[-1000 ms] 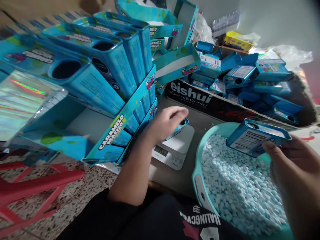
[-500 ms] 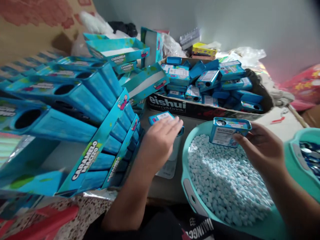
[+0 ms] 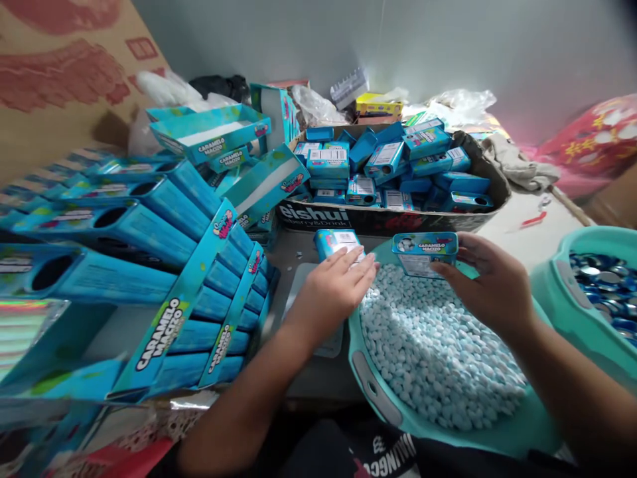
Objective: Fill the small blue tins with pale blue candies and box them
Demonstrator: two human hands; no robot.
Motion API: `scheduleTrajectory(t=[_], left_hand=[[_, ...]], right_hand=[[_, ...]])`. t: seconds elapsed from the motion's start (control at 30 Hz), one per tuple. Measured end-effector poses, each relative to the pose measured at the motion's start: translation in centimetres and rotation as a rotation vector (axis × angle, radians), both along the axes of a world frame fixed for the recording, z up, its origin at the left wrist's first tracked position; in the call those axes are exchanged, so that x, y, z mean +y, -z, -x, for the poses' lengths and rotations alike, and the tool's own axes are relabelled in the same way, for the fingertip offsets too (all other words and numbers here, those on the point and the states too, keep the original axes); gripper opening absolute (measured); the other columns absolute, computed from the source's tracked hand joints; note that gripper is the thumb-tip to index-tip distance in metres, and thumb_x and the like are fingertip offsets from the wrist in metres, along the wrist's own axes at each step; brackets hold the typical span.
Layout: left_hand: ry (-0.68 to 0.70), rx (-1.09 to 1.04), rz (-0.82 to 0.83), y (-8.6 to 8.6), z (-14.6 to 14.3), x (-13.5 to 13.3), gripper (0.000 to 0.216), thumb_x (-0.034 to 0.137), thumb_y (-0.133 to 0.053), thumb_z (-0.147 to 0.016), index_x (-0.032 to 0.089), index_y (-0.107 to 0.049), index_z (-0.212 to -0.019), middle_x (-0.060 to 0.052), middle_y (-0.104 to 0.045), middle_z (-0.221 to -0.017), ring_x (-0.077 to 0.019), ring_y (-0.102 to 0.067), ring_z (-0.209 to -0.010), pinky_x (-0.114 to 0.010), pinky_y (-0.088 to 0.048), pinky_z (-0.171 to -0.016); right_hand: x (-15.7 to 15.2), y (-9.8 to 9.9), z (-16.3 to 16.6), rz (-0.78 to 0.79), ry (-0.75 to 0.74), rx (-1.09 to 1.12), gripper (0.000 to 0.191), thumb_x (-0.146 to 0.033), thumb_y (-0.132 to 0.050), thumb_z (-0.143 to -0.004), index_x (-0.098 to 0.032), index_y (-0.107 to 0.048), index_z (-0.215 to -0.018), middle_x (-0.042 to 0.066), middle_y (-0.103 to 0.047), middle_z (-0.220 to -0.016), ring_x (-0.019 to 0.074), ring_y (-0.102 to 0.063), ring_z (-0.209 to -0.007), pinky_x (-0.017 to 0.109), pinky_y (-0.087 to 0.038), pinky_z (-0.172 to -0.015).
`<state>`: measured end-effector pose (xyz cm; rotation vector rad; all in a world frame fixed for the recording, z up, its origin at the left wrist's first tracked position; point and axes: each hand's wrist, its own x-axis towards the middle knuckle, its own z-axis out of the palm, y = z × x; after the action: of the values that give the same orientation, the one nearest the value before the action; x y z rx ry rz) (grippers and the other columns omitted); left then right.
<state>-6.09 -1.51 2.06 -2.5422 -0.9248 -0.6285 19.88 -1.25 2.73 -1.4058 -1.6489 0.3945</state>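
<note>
In my right hand is a small blue candy tin, gripped by its end between thumb and fingers. It hangs over the far part of a turquoise tub full of small pale-blue candies. My left hand lies over a second blue tin, its fingers closed across the tin's top and its thumb hidden. That tin is just left of the tub's rim. Below the left hand, a pale translucent lid-like piece is partly covered by the forearm.
Left, turquoise display cartons hold rows of blue tins with round holes. Behind, a black carton is heaped with tins. Open display trays stack beside it. Another turquoise tub with shiny blue lids stands right.
My left hand has shifted right with its tin, nearer the tub. The right hand's tin is now more level and further toward the tub's far rim. The camera view has turned slightly right.
</note>
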Motion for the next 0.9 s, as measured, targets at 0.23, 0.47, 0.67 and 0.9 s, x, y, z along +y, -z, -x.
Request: scheduleTrajectory(t=[0.23,0.47,0.67,0.9], left_hand=[[0.023,0.024,-0.021,-0.4,-0.1,-0.8,0.028,0.011,-0.05,-0.097,0.013,-0.067,-0.118,-0.008,-0.066,-0.13,-0.0255,-0.063,-0.12,-0.044,-0.052,-0.104],[-0.012,-0.067,0.213,-0.1,0.5,-0.5,0.049,0.0,-0.048,-0.086,0.013,-0.059,-0.132,-0.008,-0.062,-0.136,-0.0282,-0.058,-0.127,-0.049,-0.048,-0.109],[-0.303,-0.63,0.564,0.4,2.7,-1.4,0.066,0.002,-0.054,-0.075,0.025,-0.057,-0.137,-0.002,-0.061,-0.137,-0.0224,-0.056,-0.129,-0.041,-0.043,-0.115],[-0.479,-0.983,0.816,2.4,5.5,-1.0,0.061,0.024,-0.075,-0.075,0.018,-0.06,-0.134,-0.012,-0.061,-0.136,-0.0302,-0.058,-0.127,-0.047,-0.048,-0.109]], right_hand=[[-0.2,-0.5,-0.1,-0.058,-0.037,-0.034,0.037,-0.036,-0.075,-0.08,-0.02,-0.065,-0.113,0.006,-0.074,-0.099,0.025,-0.072,-0.089,0.042,-0.06,-0.084],[-0.5,-1.0,-0.1,-0.072,-0.109,0.043,0.032,-0.034,-0.074,-0.082,-0.022,-0.065,-0.11,0.003,-0.073,-0.098,0.0224,-0.071,-0.086,0.04,-0.059,-0.084],[-0.4,-0.7,-0.4,-0.012,-0.097,0.045,0.036,-0.037,-0.073,-0.082,-0.022,-0.065,-0.114,0.005,-0.074,-0.099,0.025,-0.072,-0.088,0.043,-0.06,-0.082],[-0.3,-0.5,-0.4,-0.002,-0.093,-0.014,0.035,-0.04,-0.075,-0.08,-0.023,-0.068,-0.109,0.004,-0.074,-0.094,0.0252,-0.072,-0.084,0.041,-0.06,-0.077]])
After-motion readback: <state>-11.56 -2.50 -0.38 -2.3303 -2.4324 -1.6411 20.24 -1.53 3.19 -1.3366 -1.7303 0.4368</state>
